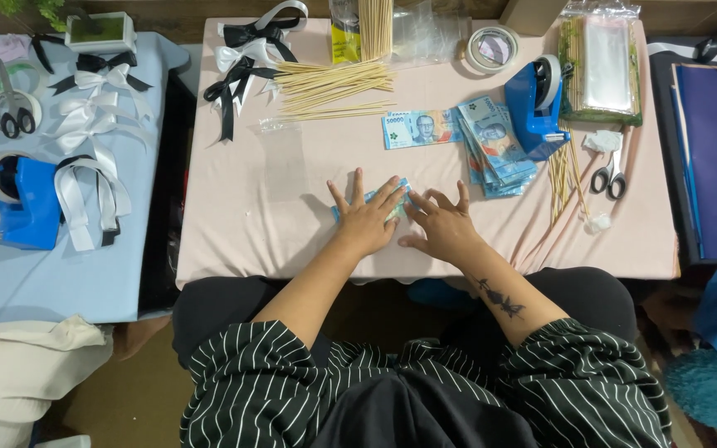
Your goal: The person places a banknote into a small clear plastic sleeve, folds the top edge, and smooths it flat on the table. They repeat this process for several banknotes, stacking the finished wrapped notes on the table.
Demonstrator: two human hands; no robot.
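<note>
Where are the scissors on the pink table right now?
In the head view, the scissors lie near the pink table's right edge, beside loose wooden sticks, just below the blue tape dispenser and right of the banknote stack.

Bright, even light; sharp focus

Under my left hand (364, 221) and right hand (441, 224) lies a blue paper banknote (397, 197), smooth and faintly glossy. The tablecloth (275, 207) beneath is matt pink cloth, softly creased. The stack of banknotes (495, 149) looks like the same slick printed paper. The skewers (334, 83) are pale bare wood, dry and matt. The tape dispenser (533, 104) is shiny blue plastic. The ribbons (246, 50) have a satin sheen, black and white. The scissors (609, 178) show bright metal blades with dark plastic handles. The bags (607, 62) are clear, glossy plastic.
</note>
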